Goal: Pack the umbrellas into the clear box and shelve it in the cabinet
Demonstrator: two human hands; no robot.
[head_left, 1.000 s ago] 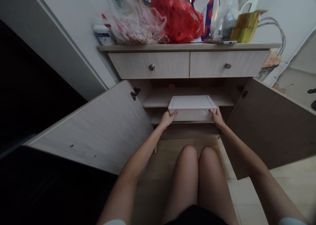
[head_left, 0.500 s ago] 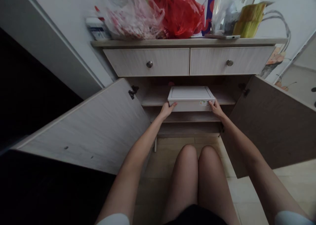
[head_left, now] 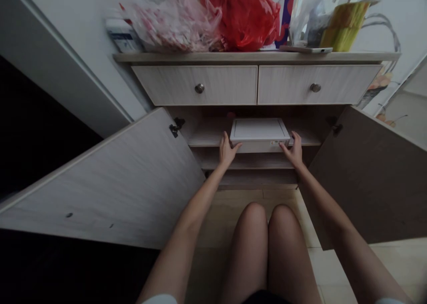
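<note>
A white lidded box (head_left: 260, 130) with a small label on its front lies on the upper shelf (head_left: 209, 137) of the opened cabinet, its front at the shelf's front edge. My left hand (head_left: 227, 150) is at the box's left front corner, thumb against the front and fingers stretched up beside it. At the right front corner, my right hand (head_left: 294, 150) has its thumb near the label, with the fingers spread apart from the side. Neither hand is wrapped around the box. What lies behind the box is mostly hidden.
Cabinet doors stand open at left (head_left: 110, 179) and right (head_left: 376, 175). Two closed drawers (head_left: 207, 85) sit above the shelves. On top are a red plastic bag (head_left: 243, 19), a pinkish clear bag (head_left: 176, 24), a white bottle (head_left: 124, 35) and a yellow package (head_left: 343, 26). My knees (head_left: 267, 224) are below.
Both hands have loosened from the box's corners, their fingers now stretched out and apart from its sides. The box still lies on the upper shelf. The view has shifted slightly.
</note>
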